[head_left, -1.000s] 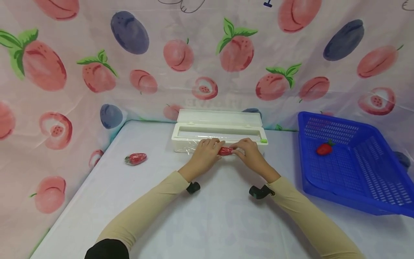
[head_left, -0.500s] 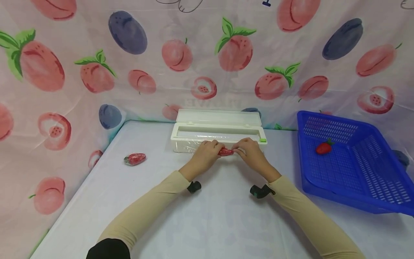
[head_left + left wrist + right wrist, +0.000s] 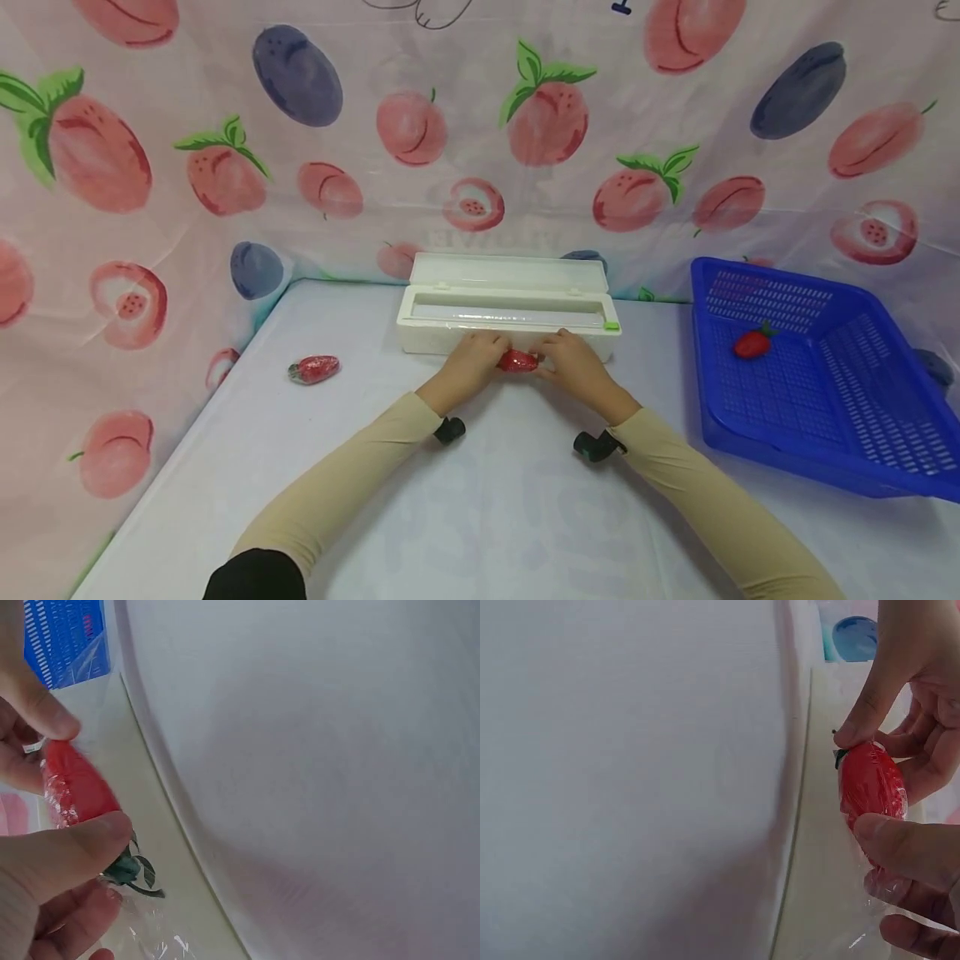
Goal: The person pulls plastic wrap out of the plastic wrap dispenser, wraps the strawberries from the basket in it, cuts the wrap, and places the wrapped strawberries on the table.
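A red strawberry (image 3: 518,361) wrapped in clear film is held between both hands, just in front of a white cling film dispenser (image 3: 435,339). My left hand (image 3: 471,367) pinches its leafy end; the green leaves (image 3: 126,868) stick out past the thumb in the left wrist view. At the narrow tip, my right hand (image 3: 577,371) pinches the fruit and the film between thumb and fingers. Loose cling film (image 3: 862,930) trails beyond the tip in the right wrist view. The dispenser's lid (image 3: 510,272) stands raised at the back.
Another wrapped strawberry (image 3: 314,369) lies on the white table (image 3: 480,517) at the left. On the right, a blue plastic basket (image 3: 750,446) contains one unwrapped strawberry (image 3: 753,342). A fruit-print cloth (image 3: 465,83) hangs behind the table.
Both hands have drawn the strawberry slightly down and left, away from the dispenser. The film seen at the dispenser's front left has moved out of sight there. The basket and the other strawberries stay put.
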`<action>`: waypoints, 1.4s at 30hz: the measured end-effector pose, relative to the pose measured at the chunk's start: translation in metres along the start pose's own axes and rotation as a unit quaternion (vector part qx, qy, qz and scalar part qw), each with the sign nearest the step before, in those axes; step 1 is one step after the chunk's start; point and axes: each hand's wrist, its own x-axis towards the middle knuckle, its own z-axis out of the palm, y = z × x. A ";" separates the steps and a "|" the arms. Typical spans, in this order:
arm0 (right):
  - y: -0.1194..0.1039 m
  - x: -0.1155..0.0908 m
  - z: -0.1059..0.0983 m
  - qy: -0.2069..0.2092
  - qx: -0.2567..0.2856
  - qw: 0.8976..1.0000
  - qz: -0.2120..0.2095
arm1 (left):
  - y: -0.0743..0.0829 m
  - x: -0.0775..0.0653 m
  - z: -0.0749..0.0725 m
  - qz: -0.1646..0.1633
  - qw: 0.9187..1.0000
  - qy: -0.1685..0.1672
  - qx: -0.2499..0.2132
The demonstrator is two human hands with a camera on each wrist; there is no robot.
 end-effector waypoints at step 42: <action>0.011 -0.009 -0.002 -0.046 0.019 0.998 0.023 | -0.005 -0.006 0.003 -0.025 0.995 -0.093 -0.027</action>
